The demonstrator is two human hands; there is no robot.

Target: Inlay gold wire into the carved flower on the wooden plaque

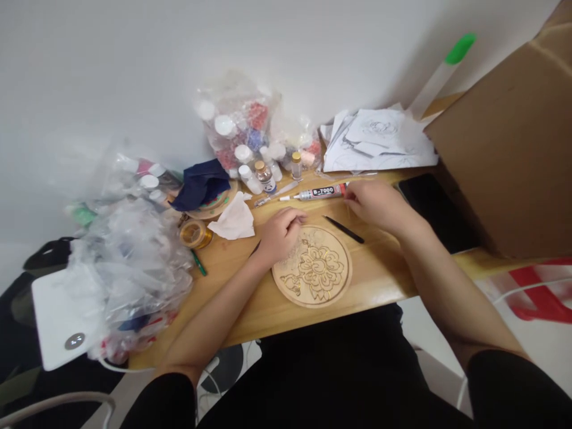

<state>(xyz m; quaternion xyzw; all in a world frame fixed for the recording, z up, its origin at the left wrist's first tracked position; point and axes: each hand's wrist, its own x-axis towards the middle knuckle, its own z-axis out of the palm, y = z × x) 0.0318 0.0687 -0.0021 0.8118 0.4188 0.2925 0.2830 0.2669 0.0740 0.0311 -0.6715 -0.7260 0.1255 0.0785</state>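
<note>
A round wooden board [319, 271] with a gold-outlined flower design lies flat on the table in front of me. My left hand [282, 233] rests over its upper left edge, fingers curled together; whatever they may hold is hidden. My right hand [373, 204] is beyond the board to the right, thumb and fingertips pinched at the red end of a B-7000 glue tube [322, 192]. I cannot make out what is between those fingertips. Black tweezers [343, 229] lie between the board and my right hand.
A spool of gold wire [195, 234], a crumpled tissue [235, 217] and a green pen [199, 263] lie left. Behind stand small bottles [265, 176] and bags [232, 119]. Papers [379, 140], a dark phone [435, 208] and a cardboard box [509, 143] occupy the right. Plastic bags [134, 262] crowd the left.
</note>
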